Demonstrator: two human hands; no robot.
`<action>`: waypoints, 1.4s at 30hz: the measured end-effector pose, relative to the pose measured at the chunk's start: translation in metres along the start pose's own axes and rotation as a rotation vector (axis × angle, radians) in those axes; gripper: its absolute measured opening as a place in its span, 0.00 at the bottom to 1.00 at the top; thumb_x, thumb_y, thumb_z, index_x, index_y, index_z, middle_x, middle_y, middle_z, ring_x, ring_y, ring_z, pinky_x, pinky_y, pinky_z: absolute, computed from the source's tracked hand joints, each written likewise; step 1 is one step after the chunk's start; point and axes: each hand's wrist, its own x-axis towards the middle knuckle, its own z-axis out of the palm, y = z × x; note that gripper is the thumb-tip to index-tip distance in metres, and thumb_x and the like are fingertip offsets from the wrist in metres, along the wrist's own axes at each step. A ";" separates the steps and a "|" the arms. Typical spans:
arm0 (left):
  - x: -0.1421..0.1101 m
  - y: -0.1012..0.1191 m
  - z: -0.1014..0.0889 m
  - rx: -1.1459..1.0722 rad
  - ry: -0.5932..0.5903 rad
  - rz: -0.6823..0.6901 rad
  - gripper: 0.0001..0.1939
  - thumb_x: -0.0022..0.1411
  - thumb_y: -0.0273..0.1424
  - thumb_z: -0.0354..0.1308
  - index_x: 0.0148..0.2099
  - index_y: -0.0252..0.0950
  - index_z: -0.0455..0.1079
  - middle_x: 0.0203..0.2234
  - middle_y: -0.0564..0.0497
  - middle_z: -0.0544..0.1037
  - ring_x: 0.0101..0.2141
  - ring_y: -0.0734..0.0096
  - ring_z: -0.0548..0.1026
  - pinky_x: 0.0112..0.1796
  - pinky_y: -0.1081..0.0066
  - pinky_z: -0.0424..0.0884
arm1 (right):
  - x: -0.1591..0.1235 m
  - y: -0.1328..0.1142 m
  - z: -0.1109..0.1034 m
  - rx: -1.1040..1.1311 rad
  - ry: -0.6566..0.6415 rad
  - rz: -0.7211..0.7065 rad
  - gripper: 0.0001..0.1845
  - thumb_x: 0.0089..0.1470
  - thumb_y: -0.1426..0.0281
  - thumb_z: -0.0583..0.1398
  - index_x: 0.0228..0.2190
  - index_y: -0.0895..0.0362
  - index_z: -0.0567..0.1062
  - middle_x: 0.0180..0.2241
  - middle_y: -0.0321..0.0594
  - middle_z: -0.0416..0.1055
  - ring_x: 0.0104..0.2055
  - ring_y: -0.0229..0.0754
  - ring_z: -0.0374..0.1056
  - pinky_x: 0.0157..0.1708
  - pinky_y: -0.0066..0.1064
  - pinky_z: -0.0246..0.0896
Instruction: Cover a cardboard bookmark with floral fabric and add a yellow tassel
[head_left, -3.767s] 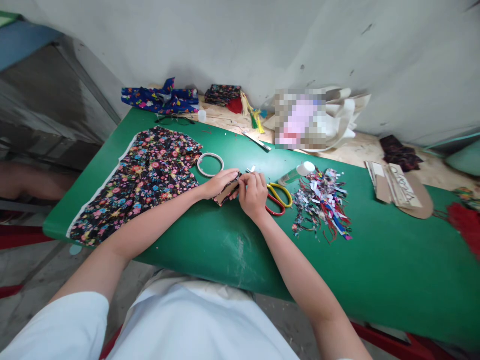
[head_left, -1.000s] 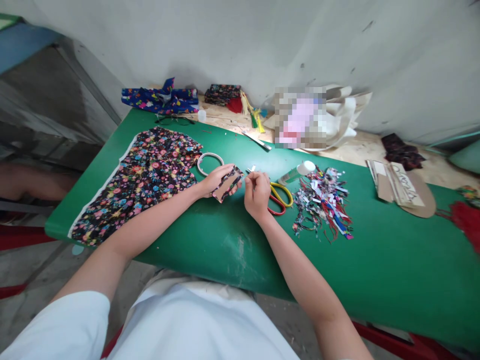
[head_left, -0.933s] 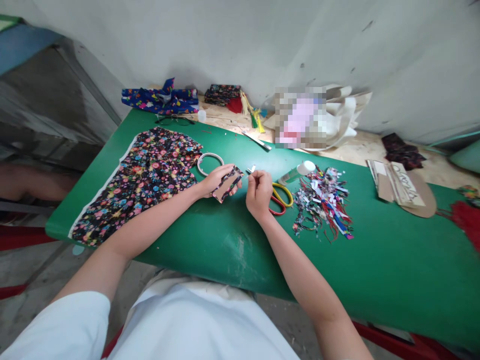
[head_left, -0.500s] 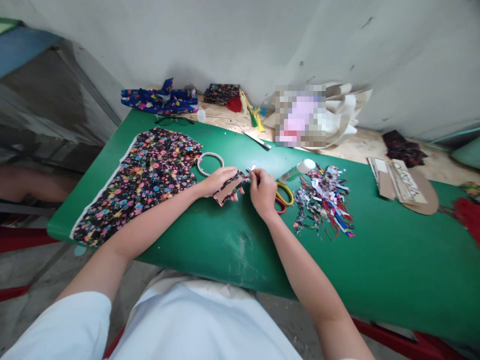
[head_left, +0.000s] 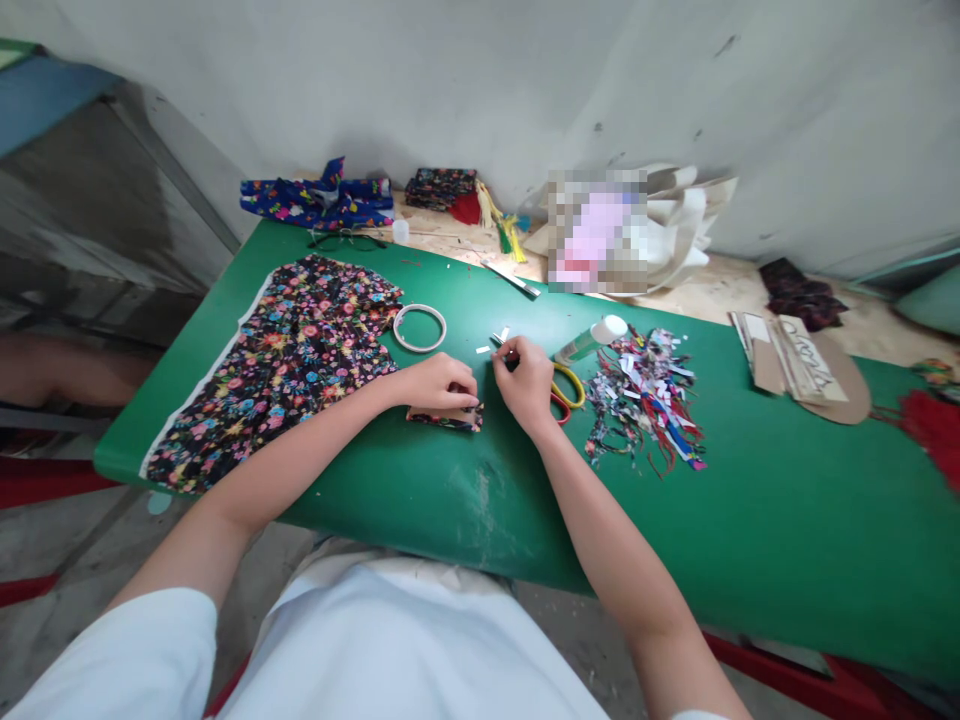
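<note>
My left hand (head_left: 441,384) rests with bent fingers on a piece of brown cardboard edged in black floral fabric (head_left: 442,418), which lies on the green table. Its fingers cover much of the piece. To the right, my right hand (head_left: 531,385) is closed in a pinch; a small dark bit shows at the fingertips, too small to name. Scissors with one yellow and one red handle (head_left: 570,386) lie under and beside this hand, their tips showing past the fingers. Small white scraps (head_left: 482,350) lie near the tips.
Floral fabric (head_left: 300,360) spreads at left, beside a roll of tape (head_left: 420,329). A glue bottle (head_left: 592,340) and a heap of scraps (head_left: 649,395) are at right. Behind lie a utility knife (head_left: 511,279) and folded blue fabric (head_left: 315,203). Cardboard pieces (head_left: 806,370) lie far right.
My left hand has turned over and lowered the fabric-edged cardboard toward me onto the table. My right hand has drawn apart from it, staying pinched. Another white scrap now shows near the scissor tips.
</note>
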 end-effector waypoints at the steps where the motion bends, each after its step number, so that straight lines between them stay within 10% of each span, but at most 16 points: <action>1: -0.001 0.000 0.000 0.023 0.009 0.021 0.13 0.64 0.33 0.58 0.34 0.32 0.81 0.29 0.47 0.81 0.29 0.75 0.73 0.34 0.76 0.64 | 0.000 0.000 0.000 0.008 0.002 0.002 0.04 0.50 0.71 0.58 0.26 0.53 0.66 0.29 0.40 0.72 0.33 0.45 0.66 0.38 0.36 0.60; 14: 0.006 -0.003 -0.007 -0.130 0.061 -0.230 0.10 0.62 0.26 0.54 0.34 0.32 0.77 0.21 0.55 0.76 0.23 0.79 0.69 0.31 0.77 0.61 | 0.008 -0.005 0.000 0.061 0.050 -0.020 0.08 0.56 0.64 0.58 0.36 0.55 0.72 0.33 0.44 0.76 0.33 0.47 0.69 0.41 0.41 0.65; 21: 0.011 0.005 -0.011 -0.225 0.050 -0.301 0.10 0.63 0.26 0.53 0.34 0.32 0.75 0.14 0.60 0.69 0.19 0.79 0.66 0.30 0.77 0.61 | 0.109 -0.003 0.025 -0.120 0.092 0.027 0.14 0.61 0.73 0.53 0.44 0.59 0.75 0.46 0.54 0.76 0.48 0.52 0.72 0.53 0.46 0.65; 28: 0.010 0.006 -0.011 -0.222 0.039 -0.284 0.10 0.64 0.26 0.52 0.33 0.33 0.74 0.15 0.59 0.69 0.20 0.78 0.66 0.29 0.76 0.59 | 0.195 0.015 0.041 -0.419 -0.008 0.428 0.22 0.61 0.78 0.53 0.55 0.65 0.73 0.57 0.60 0.67 0.61 0.58 0.64 0.58 0.50 0.62; 42: 0.010 0.000 -0.007 -0.246 0.054 -0.279 0.10 0.65 0.27 0.53 0.34 0.33 0.74 0.15 0.59 0.70 0.21 0.79 0.68 0.30 0.77 0.61 | 0.180 0.001 0.030 -0.254 0.076 0.302 0.14 0.63 0.76 0.51 0.48 0.63 0.71 0.52 0.57 0.71 0.58 0.54 0.68 0.60 0.49 0.60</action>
